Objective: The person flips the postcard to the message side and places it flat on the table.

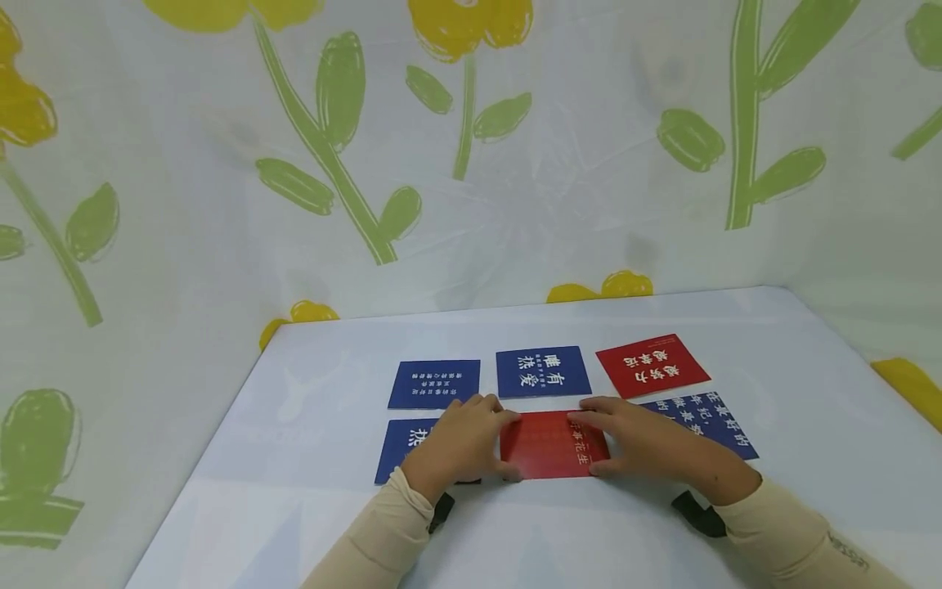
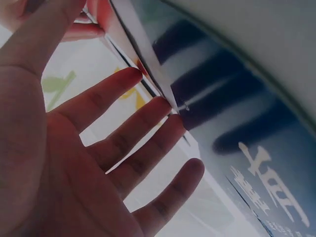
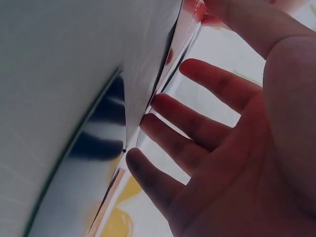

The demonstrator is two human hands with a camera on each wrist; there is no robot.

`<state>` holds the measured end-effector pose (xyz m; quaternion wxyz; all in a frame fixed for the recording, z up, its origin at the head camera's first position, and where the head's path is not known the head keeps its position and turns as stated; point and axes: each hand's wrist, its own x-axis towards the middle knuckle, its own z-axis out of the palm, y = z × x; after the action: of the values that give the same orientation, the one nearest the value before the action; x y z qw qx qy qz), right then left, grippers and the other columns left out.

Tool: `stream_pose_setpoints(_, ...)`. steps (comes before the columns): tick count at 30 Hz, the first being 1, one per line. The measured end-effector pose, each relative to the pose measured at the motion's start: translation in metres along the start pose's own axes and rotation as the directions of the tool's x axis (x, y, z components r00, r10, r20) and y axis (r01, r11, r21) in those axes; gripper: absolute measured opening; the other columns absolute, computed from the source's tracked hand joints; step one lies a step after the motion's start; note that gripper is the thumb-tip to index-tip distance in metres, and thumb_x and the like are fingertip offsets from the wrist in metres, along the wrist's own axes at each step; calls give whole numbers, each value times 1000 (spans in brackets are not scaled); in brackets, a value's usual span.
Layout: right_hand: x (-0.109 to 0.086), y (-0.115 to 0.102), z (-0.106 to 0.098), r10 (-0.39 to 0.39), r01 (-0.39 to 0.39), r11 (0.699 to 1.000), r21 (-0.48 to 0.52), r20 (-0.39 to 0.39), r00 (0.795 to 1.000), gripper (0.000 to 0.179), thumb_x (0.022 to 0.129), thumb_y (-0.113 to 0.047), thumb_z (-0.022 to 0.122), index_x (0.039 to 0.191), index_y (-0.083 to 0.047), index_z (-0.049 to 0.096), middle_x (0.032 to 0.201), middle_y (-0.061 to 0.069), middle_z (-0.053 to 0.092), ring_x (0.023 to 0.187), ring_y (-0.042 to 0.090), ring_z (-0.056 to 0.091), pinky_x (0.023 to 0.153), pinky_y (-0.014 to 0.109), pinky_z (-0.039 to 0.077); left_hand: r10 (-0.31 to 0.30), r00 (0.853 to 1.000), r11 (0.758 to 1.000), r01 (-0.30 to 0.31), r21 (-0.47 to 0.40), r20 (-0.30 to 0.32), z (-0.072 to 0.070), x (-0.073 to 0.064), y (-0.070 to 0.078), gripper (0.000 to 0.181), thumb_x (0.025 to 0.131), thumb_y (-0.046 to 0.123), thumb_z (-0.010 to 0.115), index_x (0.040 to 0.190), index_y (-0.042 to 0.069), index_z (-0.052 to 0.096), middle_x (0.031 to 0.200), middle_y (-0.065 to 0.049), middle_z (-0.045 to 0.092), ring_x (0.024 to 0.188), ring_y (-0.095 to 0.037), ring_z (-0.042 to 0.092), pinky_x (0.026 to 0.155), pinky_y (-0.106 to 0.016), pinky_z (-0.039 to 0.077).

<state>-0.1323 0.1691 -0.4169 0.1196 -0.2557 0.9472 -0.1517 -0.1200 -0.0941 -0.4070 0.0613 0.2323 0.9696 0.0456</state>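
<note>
A red card with gold characters lies in front of me, its long side running across. My left hand is at its left end, index fingertip on the far corner and thumb on the near one. At the right end, my right hand touches it the same way. The other fingers are extended in both wrist views, tips close to the table. Under my left hand is a partly hidden blue card. My right forearm overlaps another blue card.
Behind the hands lie two blue cards, one at left and one in the middle, plus a red card set askew at right. All are on a white table. A flower-printed cloth stands behind it.
</note>
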Motion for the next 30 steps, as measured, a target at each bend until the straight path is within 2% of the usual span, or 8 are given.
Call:
stream_pose_setpoints(7,-2,-2,2,-12,12,1000,-4,-13,1000,82,68,-38,91,141,-24,58,143,8,55,132,36,51,81,46,60,20,1000,1000,-20,19,-5,3,1,0,76,71,58,84,137,27,62,119,0,63,109,-17,57,91,-40,53)
stream_pose_setpoints(16,-2,-2,-1,-51,50,999,-20,-14,999,78,70,-36,90,140,-25,59,137,7,57,127,33,53,83,45,60,22,1000,1000,-21,22,-14,4,2,-1,78,69,59,85,136,28,62,118,0,63,110,-18,56,91,-41,54)
stream_pose_setpoints(30,-3,-1,0,-67,67,997,-33,-7,998,74,70,-37,90,137,-26,62,137,7,57,125,32,53,83,45,60,-9,1000,1000,9,19,-7,3,1,1,82,68,60,86,138,28,60,123,-1,62,114,-19,56,94,-43,52)
